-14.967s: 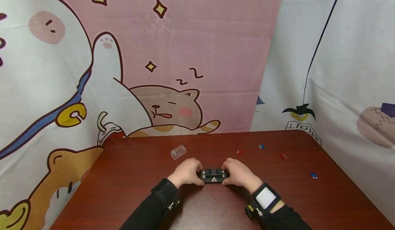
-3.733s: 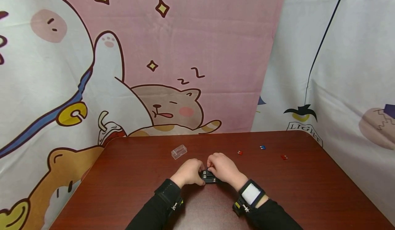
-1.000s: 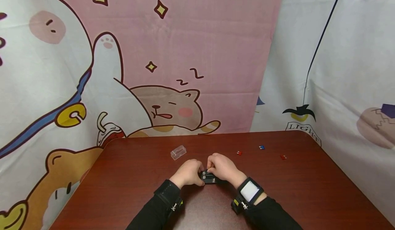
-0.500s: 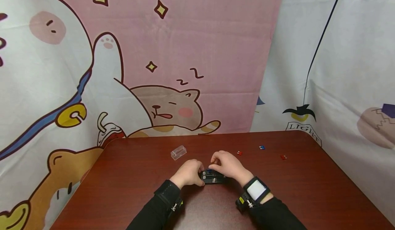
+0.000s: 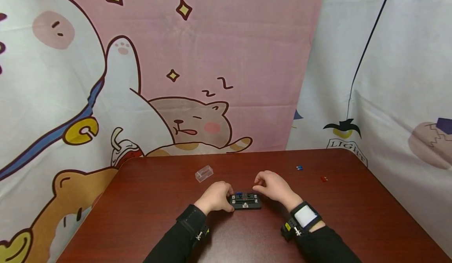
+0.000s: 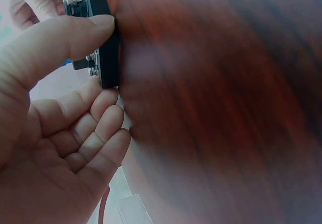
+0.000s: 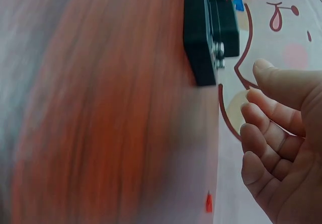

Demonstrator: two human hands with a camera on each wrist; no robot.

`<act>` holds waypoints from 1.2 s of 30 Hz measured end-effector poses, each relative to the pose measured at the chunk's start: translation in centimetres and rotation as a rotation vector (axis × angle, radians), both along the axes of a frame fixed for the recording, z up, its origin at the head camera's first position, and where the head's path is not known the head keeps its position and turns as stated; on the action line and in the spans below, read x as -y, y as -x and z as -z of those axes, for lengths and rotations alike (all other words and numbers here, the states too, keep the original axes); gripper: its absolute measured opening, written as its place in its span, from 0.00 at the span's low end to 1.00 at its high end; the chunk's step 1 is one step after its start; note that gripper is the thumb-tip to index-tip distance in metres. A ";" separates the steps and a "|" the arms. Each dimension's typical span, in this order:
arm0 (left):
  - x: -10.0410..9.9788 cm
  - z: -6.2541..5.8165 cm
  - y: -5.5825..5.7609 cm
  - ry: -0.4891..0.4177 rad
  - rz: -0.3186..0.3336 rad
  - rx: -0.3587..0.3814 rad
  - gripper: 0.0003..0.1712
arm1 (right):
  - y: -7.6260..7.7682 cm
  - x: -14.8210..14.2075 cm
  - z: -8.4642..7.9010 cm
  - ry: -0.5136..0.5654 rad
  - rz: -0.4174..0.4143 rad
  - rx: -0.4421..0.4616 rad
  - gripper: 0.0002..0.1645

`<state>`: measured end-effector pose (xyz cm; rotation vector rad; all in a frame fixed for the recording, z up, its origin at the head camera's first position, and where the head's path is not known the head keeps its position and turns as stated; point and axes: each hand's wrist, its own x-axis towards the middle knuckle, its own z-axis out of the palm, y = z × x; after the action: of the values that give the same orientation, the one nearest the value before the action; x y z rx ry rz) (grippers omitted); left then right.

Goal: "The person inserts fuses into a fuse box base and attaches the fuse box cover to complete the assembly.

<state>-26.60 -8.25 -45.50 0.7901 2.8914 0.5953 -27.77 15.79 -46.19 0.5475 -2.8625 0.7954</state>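
Note:
A black block with silver screw terminals lies on the table. My left hand grips its left end, the thumb on its near side and fingertips at its end. A small blue blade fuse sits in the block's left slot, also showing as a blue tip in the right wrist view. The right slot shows black. My right hand hovers just right of the block, fingers loosely curled, with nothing visible in them.
Behind the block lies a clear plastic cover. A blue fuse and a red fuse lie at the back right of the brown table. The right wrist view shows a red fuse. A printed cloth hangs behind.
The blue fuse from the far right of the table is gone from there; one now sits in the left slot. My right hand has let go and moved right. The left hand keeps its grip.

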 end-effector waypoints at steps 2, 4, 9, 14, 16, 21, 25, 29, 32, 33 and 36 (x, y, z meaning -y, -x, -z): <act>0.0 0.0 0.0 0.002 0.001 -0.002 0.24 | 0.0 -0.5 0.0 -0.002 0.003 0.001 0.10; 0.0 0.0 0.0 0.001 0.002 -0.003 0.25 | 0.1 -1.1 0.1 -0.011 0.007 -0.003 0.10; 0.1 0.0 0.1 0.002 0.003 -0.005 0.25 | 0.2 -2.5 0.3 -0.038 0.031 -0.009 0.10; 0.1 0.0 0.1 0.011 0.007 -0.016 0.24 | 0.3 -3.6 0.3 -0.060 0.069 -0.002 0.10; 0.1 0.1 0.1 0.011 0.008 -0.016 0.24 | 0.4 -4.0 0.3 -0.071 0.093 0.003 0.10; 0.1 0.1 0.1 0.003 0.007 -0.010 0.25 | 0.6 -4.9 -0.2 -0.075 0.162 0.035 0.10; 0.1 0.0 0.1 0.001 0.006 -0.010 0.25 | 1.0 -5.5 -0.4 -0.055 0.207 0.063 0.10; 0.1 0.0 0.1 -0.001 0.005 -0.006 0.24 | 1.4 -6.1 -0.5 -0.046 0.253 0.097 0.10; 0.1 0.0 0.1 -0.003 0.005 -0.002 0.24 | 1.8 -6.3 -0.5 -0.042 0.288 0.121 0.10; 0.1 0.0 0.0 -0.003 0.005 0.000 0.24 | 1.9 -6.3 -0.5 -0.041 0.296 0.127 0.11; 0.1 0.0 0.0 -0.003 0.005 0.002 0.24 | 2.3 -6.3 -0.5 -0.039 0.316 0.142 0.11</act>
<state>-26.61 -8.34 -45.50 0.7971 2.8865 0.5990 -30.08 22.13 -45.66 0.0374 -2.9877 0.7511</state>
